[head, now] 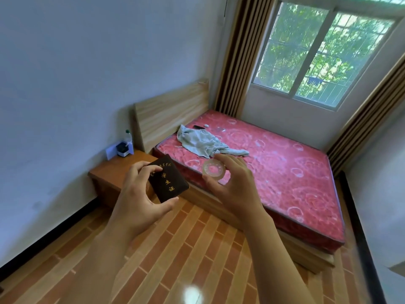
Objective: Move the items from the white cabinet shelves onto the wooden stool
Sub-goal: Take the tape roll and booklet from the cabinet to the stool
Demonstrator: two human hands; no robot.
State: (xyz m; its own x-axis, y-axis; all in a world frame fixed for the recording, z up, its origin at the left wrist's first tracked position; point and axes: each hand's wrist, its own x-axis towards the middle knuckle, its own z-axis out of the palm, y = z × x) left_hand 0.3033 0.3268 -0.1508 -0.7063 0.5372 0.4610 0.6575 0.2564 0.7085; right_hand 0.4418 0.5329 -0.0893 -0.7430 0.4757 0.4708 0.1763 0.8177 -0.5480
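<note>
**In both hands, above the floor: a booklet and a tape roll**

In the near middle of the scene, a dark booklet [168,178] with gold characters is held by the left hand [140,194]. It is pinched between the thumb at its near edge and the curled fingers at its far left edge, so the cover stands free to the right of the palm. Just to the right, a clear tape roll [213,168] is gripped by the right hand [232,183]; the thumb is set under the ring and the fingertips over its top, and the roll lies to the left of the palm. The two items are near each other but apart. Both are carried above the brick-patterned floor [186,249], in front of a wooden bedside table [114,170] and a bed with a pink mattress [285,172], where a grey cloth [203,142] is lying.
</note>
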